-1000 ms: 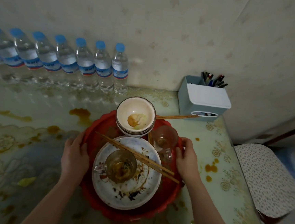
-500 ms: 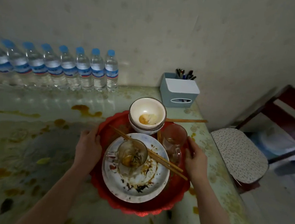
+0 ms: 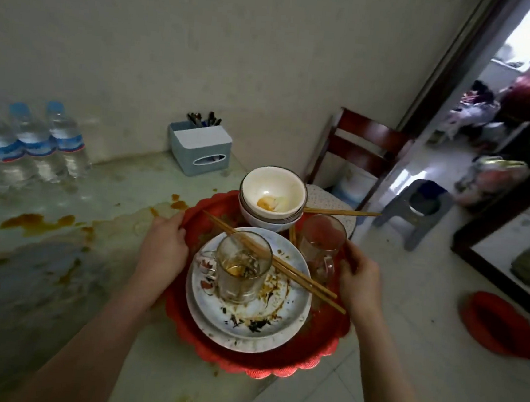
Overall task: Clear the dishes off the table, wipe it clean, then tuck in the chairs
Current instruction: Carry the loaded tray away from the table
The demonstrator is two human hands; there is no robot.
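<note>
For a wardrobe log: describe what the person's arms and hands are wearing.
Nothing shows on either. The left hand and right hand are bare: no gloves, rings, watch or bracelets visible. Both forearms are uncovered down to the frame's lower edge, with no sleeve in view.

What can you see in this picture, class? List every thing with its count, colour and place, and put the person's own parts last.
tray: one, red, held partly past the table edge
plates: a stack, white, stained, on the tray
glass mugs: two, clear, one on the plates, one beside
bowls: a stack, white, at the tray's far side
chopsticks: brown, across the plates and by the bowls
table: one, pale, stained
water bottles: three plain, blue caps, by the wall
tissue box: one, blue-grey, holding pens
chair: one, dark wood, past the table
stool: one, grey, on the floor
left hand: grips the tray's left rim
right hand: grips its right rim
</note>
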